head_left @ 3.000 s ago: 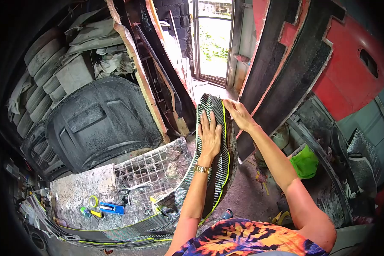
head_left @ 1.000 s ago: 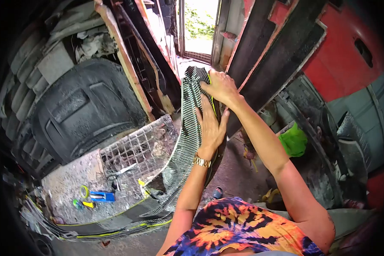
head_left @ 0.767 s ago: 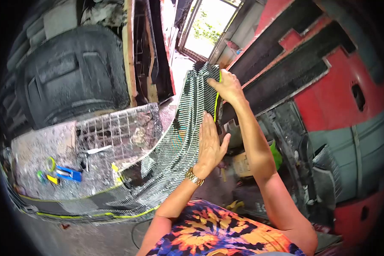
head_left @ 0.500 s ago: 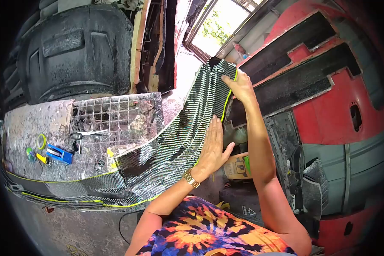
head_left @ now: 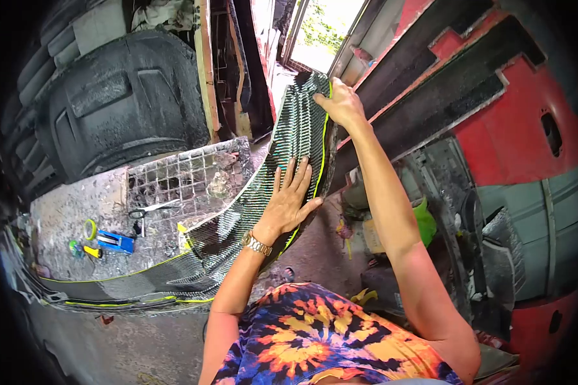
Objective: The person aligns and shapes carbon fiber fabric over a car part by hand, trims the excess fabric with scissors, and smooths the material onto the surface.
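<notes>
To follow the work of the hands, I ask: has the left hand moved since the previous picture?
Yes: the left hand moved leftward, nearer the metal grid and farther onto the woven fabric.

The fabric (head_left: 302, 128) curves along the table (head_left: 77, 205), where scissors (head_left: 157, 207) lie right of tape (head_left: 94, 229).

A tie-dyed orange-and-purple shirt (head_left: 295, 340) is worn with a wristwatch (head_left: 257, 243), apparently gold.
</notes>
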Tool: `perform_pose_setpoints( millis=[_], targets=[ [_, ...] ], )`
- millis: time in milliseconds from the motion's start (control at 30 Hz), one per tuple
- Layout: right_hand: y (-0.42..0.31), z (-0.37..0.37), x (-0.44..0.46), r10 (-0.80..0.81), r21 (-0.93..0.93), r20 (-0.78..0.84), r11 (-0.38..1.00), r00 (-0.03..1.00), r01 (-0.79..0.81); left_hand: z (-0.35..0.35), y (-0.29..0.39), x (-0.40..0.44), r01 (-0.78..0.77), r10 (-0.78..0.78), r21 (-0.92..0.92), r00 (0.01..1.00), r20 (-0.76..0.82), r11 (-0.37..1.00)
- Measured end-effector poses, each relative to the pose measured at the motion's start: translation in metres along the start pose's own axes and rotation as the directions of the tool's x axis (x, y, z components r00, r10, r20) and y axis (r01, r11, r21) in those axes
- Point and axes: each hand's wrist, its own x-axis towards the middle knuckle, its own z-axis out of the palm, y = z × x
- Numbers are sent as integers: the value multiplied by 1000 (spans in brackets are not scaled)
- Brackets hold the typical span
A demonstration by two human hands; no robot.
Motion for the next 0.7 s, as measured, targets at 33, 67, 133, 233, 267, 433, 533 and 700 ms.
perform_pose_setpoints(
  millis=[33,67,133,233,267,433,533,700],
  targets=[
    [-3,-2,-1,18,-1,17,1000,1000,-18,1,1,-3,16,-16,-21,1000,-3,1000],
    [-6,-2,-4,25,-15,-6,1000,1000,-25,1,1,-5,31,-31,-39,999,-7,999],
    [-9,-2,-5,30,10,25,1000,999,-30,1,1,-9,36,-35,-11,998,46,999],
    [-9,3,-5,52,64,69,996,996,-56,0,1,-7,65,-65,2,995,74,998],
    [-9,7,-3,60,66,41,996,997,-62,1,1,-5,47,-50,29,994,97,998],
    [-7,17,3,58,84,32,995,998,-61,1,6,-19,84,-88,37,989,118,996],
    [-9,12,4,90,106,73,990,993,-98,-1,4,-29,95,-101,48,985,138,994],
    [-9,3,-2,98,112,59,988,993,-104,1,-2,-36,85,-83,-19,993,88,996]
  ],
)
